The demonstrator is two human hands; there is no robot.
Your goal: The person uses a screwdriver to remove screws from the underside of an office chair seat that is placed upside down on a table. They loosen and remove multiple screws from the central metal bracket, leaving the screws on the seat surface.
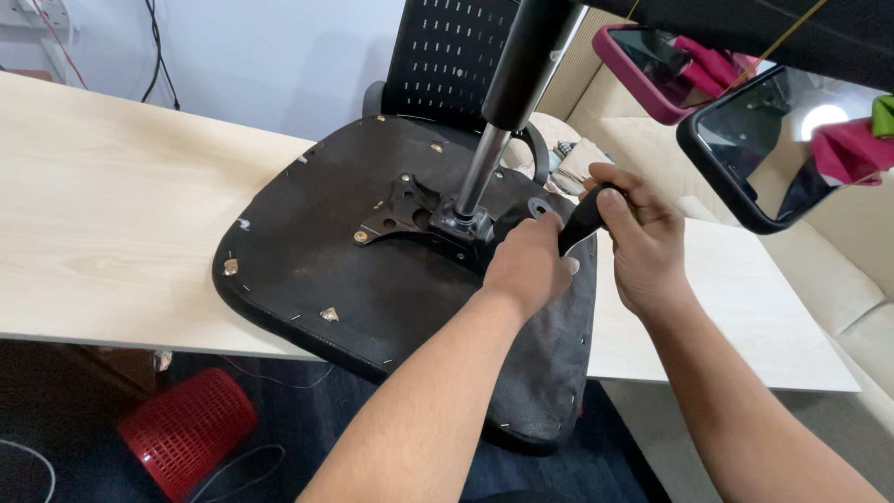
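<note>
An upturned black chair seat lies on a pale wooden table, with its underside facing up. A black metal mounting plate is bolted at its centre, and a gas-lift column rises from the plate. My left hand rests on the plate's right side, its fingers at a small black lever end. My right hand is closed around a black lever handle just right of the plate. Where the handle joins the mechanism is hidden behind my left hand.
A black perforated chair back stands behind the seat. A red mesh basket sits on the floor under the table's front edge. Two phones hang at upper right above a cream sofa. Cables run down the wall.
</note>
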